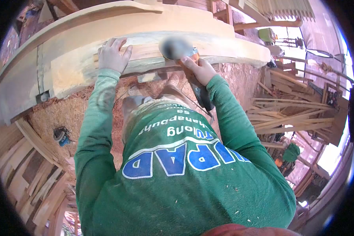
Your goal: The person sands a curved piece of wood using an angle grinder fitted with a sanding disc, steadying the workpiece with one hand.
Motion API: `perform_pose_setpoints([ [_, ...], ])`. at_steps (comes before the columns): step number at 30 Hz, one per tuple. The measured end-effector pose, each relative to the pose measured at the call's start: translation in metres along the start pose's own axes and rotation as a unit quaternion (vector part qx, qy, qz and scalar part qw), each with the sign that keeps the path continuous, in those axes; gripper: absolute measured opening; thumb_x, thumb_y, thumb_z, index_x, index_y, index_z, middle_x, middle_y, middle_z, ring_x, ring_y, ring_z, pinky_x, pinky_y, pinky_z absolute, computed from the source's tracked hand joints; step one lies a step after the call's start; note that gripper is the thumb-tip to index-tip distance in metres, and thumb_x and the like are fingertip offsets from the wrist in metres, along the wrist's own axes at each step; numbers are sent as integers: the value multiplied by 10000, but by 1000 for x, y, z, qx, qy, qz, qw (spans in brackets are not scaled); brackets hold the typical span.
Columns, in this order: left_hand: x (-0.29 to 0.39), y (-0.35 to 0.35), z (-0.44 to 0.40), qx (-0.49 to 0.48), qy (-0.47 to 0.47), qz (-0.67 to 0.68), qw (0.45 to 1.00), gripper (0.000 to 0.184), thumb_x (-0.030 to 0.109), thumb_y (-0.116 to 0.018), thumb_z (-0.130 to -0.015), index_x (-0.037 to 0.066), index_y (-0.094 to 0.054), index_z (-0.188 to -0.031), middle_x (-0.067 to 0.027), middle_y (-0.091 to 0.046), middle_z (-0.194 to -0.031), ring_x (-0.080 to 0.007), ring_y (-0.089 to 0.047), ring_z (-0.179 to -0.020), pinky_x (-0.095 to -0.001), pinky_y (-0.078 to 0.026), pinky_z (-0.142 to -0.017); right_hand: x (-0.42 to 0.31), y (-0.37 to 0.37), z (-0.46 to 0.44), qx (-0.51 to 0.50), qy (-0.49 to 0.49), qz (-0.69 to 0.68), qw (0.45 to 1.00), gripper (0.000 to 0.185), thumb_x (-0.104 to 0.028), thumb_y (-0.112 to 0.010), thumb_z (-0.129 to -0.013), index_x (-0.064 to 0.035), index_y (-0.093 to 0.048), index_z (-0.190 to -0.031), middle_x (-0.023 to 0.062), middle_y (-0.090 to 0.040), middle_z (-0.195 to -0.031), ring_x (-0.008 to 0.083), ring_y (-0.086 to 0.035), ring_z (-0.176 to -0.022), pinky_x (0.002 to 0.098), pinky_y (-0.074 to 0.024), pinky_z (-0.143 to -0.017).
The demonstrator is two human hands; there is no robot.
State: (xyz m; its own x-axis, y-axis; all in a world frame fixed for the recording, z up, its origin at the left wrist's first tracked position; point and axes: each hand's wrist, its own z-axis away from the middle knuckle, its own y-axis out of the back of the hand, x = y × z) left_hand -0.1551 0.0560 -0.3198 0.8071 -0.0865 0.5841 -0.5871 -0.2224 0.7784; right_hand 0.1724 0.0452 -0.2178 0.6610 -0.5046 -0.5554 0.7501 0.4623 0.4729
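Observation:
My right hand is wrapped round an angle grinder, its thumb up near the orange head. The grinder's round disc is blurred and lies over the near edge of a long pale wooden workpiece; whether it touches the wood I cannot tell. Farther left, my left hand lies on the same workpiece with its fingers spread, holding nothing. The workpiece has a curved raised strip along its far side and a notch in its near edge at the left.
Wood shavings cover the ground below the workpiece. A blue power tool sits there on the left. Boards are piled at lower left, and loose wooden strips are heaped at right. A green container stands at the upper right.

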Motion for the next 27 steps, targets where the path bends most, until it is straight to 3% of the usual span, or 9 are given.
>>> perform_pose_setpoints([
  [5, 17, -22, -13, -52, -13, -22, 998, 385, 498, -810, -841, 169, -788, -1039, -19, -734, -1033, -263, -677, -1055, -441, -492, -985, 22, 36, 17, 60, -9, -87, 994, 944, -763, -692, -868, 116, -687, -1212, 166, -728, -1034, 219, -682, -955, 331, -538, -878],
  [9, 27, -32, -17, -58, -39, -27, 997, 410, 513, -838, -810, 142, -781, -975, -39, -720, -975, -255, -694, -947, -420, -524, -875, 70, 71, 1, 75, -14, -91, 993, 929, -729, -704, -883, 134, -678, -1226, 162, -726, -1058, 206, -682, -977, 326, -535, -888],
  [13, 51, -41, -24, -80, -47, -21, 995, 406, 513, -849, -801, 136, -767, -925, -35, -694, -910, -254, -684, -864, -416, -515, -841, 64, 97, 20, 120, -24, -74, 990, 879, -721, -703, -886, 114, -702, -1157, 138, -729, -980, 189, -682, -882, 318, -543, -796],
  [14, 59, -45, -26, -84, -55, -15, 995, 405, 513, -852, -798, 134, -762, -911, -33, -684, -887, -254, -678, -838, -415, -512, -827, 98, 102, 0, 124, 1, -80, 989, 860, -722, -692, -890, 103, -708, -1131, 128, -729, -953, 184, -678, -840, 315, -539, -763],
  [17, 77, -61, -34, -141, -46, -22, 989, 463, 609, -815, -797, 168, -774, -933, -29, -704, -953, -268, -678, -975, -432, -488, -914, 88, 128, 8, 74, -56, -75, 993, 873, -736, -682, -883, 97, -709, -1142, 132, -729, -954, 191, -686, -854, 322, -542, -775],
  [21, 100, -80, -40, -152, -60, -30, 986, 492, 630, -822, -774, 165, -764, -923, -31, -696, -938, -279, -674, -965, -440, -482, -921, 138, 144, -14, 185, -19, -70, 980, 893, -776, -669, -872, 76, -702, -1140, 106, -699, -905, 189, -657, -808, 325, -523, -729],
  [27, 139, -98, -48, -158, -71, -62, 983, 546, 683, -807, -756, 160, -743, -901, -32, -697, -945, -276, -673, -960, -454, -467, -933, 138, 191, -1, 120, -115, -106, 980, 935, -776, -675, -868, 88, -690, -1223, 139, -718, -1017, 182, -671, -861, 309, -532, -779],
])
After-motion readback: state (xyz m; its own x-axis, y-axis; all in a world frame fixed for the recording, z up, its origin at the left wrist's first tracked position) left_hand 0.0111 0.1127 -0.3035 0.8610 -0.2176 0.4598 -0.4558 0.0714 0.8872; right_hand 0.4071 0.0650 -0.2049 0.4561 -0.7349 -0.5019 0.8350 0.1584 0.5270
